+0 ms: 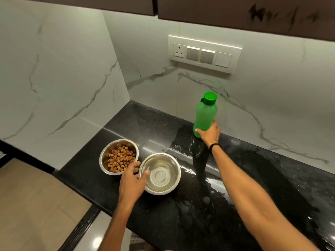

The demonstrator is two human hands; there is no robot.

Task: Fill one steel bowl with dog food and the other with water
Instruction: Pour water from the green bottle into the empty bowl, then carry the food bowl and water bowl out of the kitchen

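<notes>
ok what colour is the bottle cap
Bright green, darker than the bottle cap's pale green body; head view.

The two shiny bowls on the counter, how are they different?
The left bowl holds brown dog food; the right bowl has no food, only what looks like clear water. The left hand grips the right bowl's rim, thumb inside, while its fingers reach the left bowl's rim. The right bowl sits nearer the counter's front edge. Both are round steel and upright.

No readable text anywhere — no labels, brands or numbers. Green bottle (205, 115) far right is plain. Wall switch panel (204, 53) — unmarked.
</notes>
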